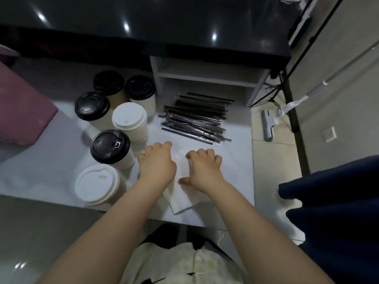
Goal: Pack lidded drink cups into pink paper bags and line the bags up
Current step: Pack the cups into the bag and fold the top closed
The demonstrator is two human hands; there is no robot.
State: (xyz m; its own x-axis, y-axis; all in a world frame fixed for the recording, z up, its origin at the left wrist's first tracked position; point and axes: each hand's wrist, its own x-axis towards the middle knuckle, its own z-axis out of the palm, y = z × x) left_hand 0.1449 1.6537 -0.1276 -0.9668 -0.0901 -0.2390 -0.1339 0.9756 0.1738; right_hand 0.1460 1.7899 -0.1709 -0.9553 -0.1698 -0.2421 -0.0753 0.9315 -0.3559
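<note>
Several lidded paper cups stand on the left half of the white table: black-lidded ones and white-lidded ones. A pink paper bag sits at the far left. Both hands lie palm down on a white napkin stack near the table's front edge. My left hand has its fingers curled onto the surface beside the nearest cups. My right hand presses on the napkins, thumb spread. What the fingertips grip is hidden.
A heap of wrapped black straws lies behind the hands. A white shelf unit stands under a black counter. A dark blue cloth is at right, and a mop head rests on the tiled floor.
</note>
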